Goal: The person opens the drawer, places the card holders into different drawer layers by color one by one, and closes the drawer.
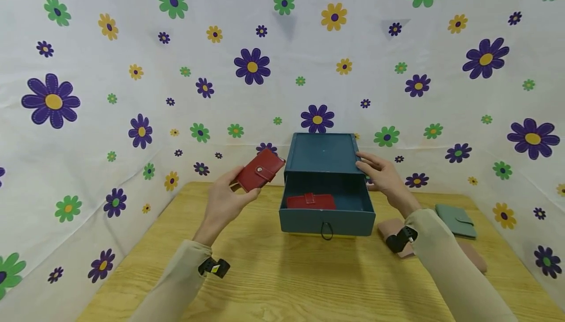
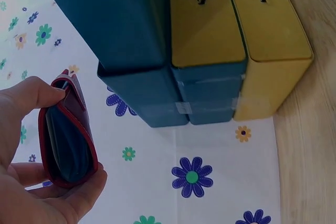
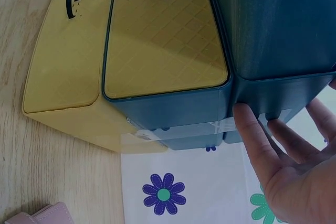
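Note:
My left hand (image 1: pixel 225 201) pinches a red wallet (image 1: pixel 261 170) with a snap strap, held up to the left of a stacked drawer unit. From the left wrist view, the wallet (image 2: pixel 68 135) appears edge-on between thumb and fingers. The unit's blue top drawer (image 1: pixel 326 222) is pulled out, and another red wallet (image 1: pixel 311 201) lies inside it. My right hand (image 1: pixel 381 177) rests on the right side of the blue cabinet (image 1: pixel 324 152), thumb and fingers extended. In the right wrist view, the fingertips of this hand (image 3: pixel 299 177) lie against the cabinet's side wall.
Below the top drawer are a yellow-fronted drawer (image 3: pixel 165 40) and a yellow one (image 3: pixel 65 51), both with dark loop pulls. A green wallet (image 1: pixel 456 220) and pink wallets (image 1: pixel 474 257) lie on the wooden table (image 1: pixel 251 273) at right. A flowered cloth (image 1: pixel 273 32) hangs behind.

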{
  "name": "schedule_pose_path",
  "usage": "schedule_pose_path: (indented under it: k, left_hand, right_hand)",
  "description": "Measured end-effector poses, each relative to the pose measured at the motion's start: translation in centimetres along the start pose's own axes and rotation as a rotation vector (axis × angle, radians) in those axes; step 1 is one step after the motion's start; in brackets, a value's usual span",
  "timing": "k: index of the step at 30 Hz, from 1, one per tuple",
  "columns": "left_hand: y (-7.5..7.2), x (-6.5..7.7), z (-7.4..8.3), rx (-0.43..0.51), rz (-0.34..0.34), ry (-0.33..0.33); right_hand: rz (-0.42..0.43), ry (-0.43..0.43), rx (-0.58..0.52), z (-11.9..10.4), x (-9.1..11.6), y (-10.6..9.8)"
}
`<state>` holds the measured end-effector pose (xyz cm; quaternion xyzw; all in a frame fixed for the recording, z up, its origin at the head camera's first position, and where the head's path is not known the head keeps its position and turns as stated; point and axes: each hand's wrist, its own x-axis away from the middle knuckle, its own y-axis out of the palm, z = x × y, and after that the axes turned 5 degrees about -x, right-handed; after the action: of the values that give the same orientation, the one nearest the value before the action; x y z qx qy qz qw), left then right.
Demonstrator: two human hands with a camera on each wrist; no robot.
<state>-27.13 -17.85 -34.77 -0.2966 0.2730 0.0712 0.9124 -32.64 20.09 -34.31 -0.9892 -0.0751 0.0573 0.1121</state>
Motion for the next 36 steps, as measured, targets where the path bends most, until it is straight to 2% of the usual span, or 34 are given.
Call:
schedule_pose_path:
  k: [5, 15, 20, 30, 36]
  left_hand:
    - [0.5, -0.1, 1.3, 0.046, -0.007, 0.029]
    - [1.7, -0.3, 2.9, 0.108, -0.090, 0.073]
    - [1.7, -0.5, 3.5, 0.115, -0.160, 0.104]
    - [2.8, -1.1, 4.8, 0.117, -0.377, 0.157]
    - [3.2, -1.8, 5.2, 0.052, -0.451, 0.184]
  right_hand:
    - [0.005, -0.005, 0.009, 0.0, -0.1, -0.1]
    - [-0.001, -0.010, 0.004, -0.1, 0.0, -0.1]
    - [-0.002, -0.008, 0.004, -0.2, 0.1, 0.0]
    - [-0.012, 0.000, -0.014, 0.0, 0.1, 0.2]
    - [-0.009, -0.005, -0.014, -0.1, 0.1, 0.2]
